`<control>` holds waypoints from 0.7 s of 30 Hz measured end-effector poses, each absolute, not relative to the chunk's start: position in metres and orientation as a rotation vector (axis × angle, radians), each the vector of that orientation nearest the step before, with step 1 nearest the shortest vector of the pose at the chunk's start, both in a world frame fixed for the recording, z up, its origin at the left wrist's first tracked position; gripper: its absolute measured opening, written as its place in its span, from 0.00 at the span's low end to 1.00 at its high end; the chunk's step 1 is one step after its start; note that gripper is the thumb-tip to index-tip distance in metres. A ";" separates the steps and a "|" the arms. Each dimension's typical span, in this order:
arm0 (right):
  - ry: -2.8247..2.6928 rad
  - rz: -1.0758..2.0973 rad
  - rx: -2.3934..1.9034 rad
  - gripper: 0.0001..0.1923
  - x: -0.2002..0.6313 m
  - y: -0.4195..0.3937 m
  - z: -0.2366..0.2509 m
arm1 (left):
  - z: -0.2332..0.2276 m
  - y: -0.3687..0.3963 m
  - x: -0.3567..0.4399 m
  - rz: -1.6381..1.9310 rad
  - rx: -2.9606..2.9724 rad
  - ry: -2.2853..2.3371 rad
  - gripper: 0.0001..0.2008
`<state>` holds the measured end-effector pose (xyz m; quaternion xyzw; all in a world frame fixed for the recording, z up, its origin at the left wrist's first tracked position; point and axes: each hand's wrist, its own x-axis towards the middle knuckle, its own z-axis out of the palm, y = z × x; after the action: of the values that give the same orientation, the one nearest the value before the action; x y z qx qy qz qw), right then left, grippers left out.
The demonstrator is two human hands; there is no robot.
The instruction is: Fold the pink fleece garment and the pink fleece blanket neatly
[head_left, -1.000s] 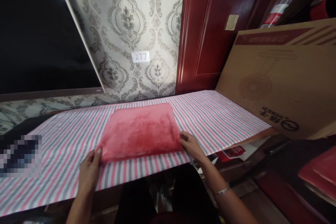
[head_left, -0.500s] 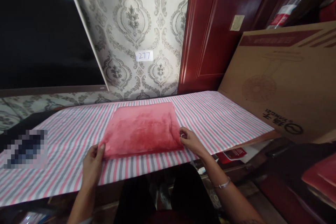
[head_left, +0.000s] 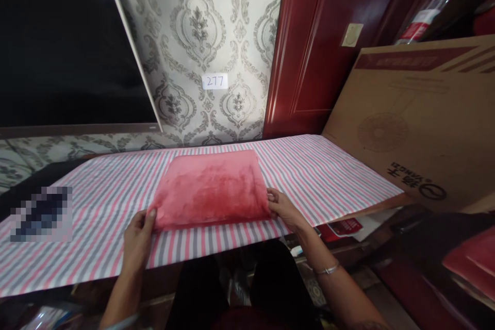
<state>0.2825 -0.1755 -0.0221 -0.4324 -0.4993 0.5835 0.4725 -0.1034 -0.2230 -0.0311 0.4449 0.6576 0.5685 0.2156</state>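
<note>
- Folded red towel [head_left: 211, 188] — plush, fuzzy pile, a soft rectangle with rounded corners — lies flat in the middle of the frame on the bench [head_left: 328, 175].
- Bench cover is a thin woven cloth with pink, grey and white stripes running toward the wall; its near edge hangs slightly over the front.
- Left hand [head_left: 138, 234], lower left of centre, holds the towel's near left corner: thumb on top of the pile, the other fingers curled beneath, so the corner is pinched.
- Right hand [head_left: 284, 207], just right of centre, is at the near right corner; its fingers [head_left: 271, 197] are bent and pressed together against the towel's edge. A slim metal bangle [head_left: 327, 269] circles that wrist.
- Behind the bench, pale wallpaper with an embossed damask pattern carries a small white label [head_left: 215, 81] marked 277.
- Upper left: a dark, glossy screen [head_left: 62, 46] with a light frame.
- Right of the wallpaper, a lacquered dark-red wooden door [head_left: 313, 46].
- Far right: a large flat cardboard box [head_left: 421, 113], printed with a fan outline, leans at the bench end.
</note>
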 end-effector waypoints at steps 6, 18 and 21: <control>-1.409 1.437 -1.044 0.06 0.285 -0.179 -0.021 | -0.036 -0.222 -0.103 1.728 1.164 1.845 0.24; -1.293 1.167 -0.993 0.09 0.274 -0.185 -0.025 | -0.034 -0.232 -0.096 1.760 1.546 2.214 0.17; -1.264 1.135 -0.987 0.08 0.278 -0.185 -0.029 | -0.039 -0.233 -0.104 1.807 1.247 2.198 0.17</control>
<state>0.2782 -0.1851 -0.0287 -0.4180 -0.5352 0.4804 0.5550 -0.1039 -0.2330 -0.0387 0.4014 0.7074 0.5815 0.0176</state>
